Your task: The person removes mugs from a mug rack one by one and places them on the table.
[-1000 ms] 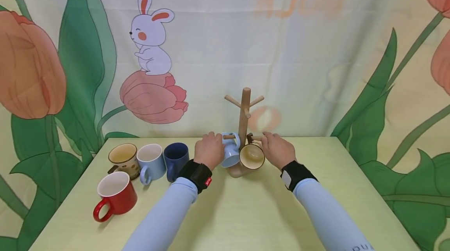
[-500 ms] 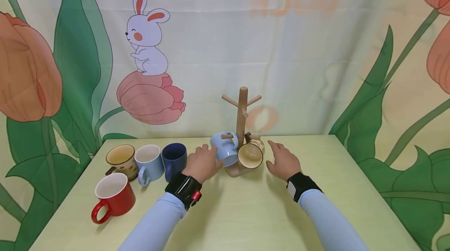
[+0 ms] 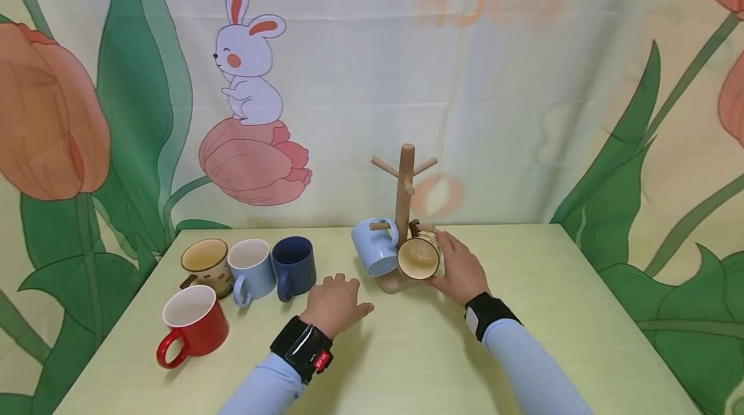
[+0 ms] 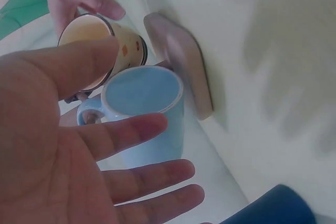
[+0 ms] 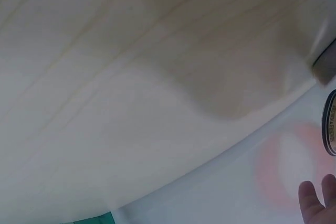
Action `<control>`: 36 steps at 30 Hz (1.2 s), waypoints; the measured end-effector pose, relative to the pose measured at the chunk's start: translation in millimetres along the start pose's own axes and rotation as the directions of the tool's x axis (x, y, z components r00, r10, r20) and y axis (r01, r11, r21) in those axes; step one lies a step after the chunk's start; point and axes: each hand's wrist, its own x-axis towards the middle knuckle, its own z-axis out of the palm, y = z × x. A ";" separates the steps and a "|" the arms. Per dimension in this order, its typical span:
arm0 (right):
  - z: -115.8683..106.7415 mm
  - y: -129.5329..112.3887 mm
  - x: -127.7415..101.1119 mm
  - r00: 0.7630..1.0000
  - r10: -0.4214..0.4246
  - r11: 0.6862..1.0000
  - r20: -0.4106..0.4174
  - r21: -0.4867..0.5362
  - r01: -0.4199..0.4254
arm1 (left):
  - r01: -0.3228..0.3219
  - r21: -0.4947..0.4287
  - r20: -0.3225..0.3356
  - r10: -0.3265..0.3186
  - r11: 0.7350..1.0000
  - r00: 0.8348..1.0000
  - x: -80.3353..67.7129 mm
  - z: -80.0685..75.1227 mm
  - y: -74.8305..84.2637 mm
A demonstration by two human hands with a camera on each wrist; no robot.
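Observation:
In the head view, a beige patterned mug (image 3: 418, 259) hangs tilted by its handle from a lower peg of a wooden mug tree (image 3: 405, 189). My right hand (image 3: 462, 268) holds it from the right, thumb low near the rim and fingers along the side. The right wrist view catches only two fingertips (image 5: 311, 198) and the edge of the mug. On the left lower peg hangs a light blue mug (image 3: 374, 248), mouth tipped down. My left hand (image 3: 334, 306) is in front of it, empty, its fingers spread in the left wrist view.
Left on the table stand a red mug (image 3: 200, 331), another beige mug (image 3: 215, 273), a light blue mug with white inside (image 3: 256, 276) and a dark blue mug (image 3: 298, 270). The tree's upper pegs (image 3: 383, 166) hold nothing. A printed curtain (image 3: 360, 79) hangs behind.
My left hand has left the light blue mug's peg and drawn back toward me. My right hand came off its peg, backed away, then closed in on the hanging beige mug.

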 end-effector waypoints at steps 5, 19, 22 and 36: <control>5.1 -4.5 2.7 0.999 -0.035 0.999 -0.041 -0.015 0.034 | 0.009 -0.014 -0.012 -0.009 1.000 1.000 -2.9 3.1 -2.9; 12.9 -6.2 5.3 0.971 -0.187 0.980 -0.151 0.034 0.195 | 0.018 -0.017 -0.021 -0.019 1.000 1.000 -9.2 2.1 -8.4; 13.8 -7.9 3.8 0.971 -0.191 0.979 -0.143 0.041 0.199 | 0.017 -0.018 -0.023 -0.018 1.000 1.000 -10.0 3.4 -9.3; 0.3 -19.3 -5.3 0.985 -0.120 0.989 -0.125 0.073 0.130 | 0.016 -0.041 -0.021 -0.017 0.999 1.000 -12.6 4.0 -8.5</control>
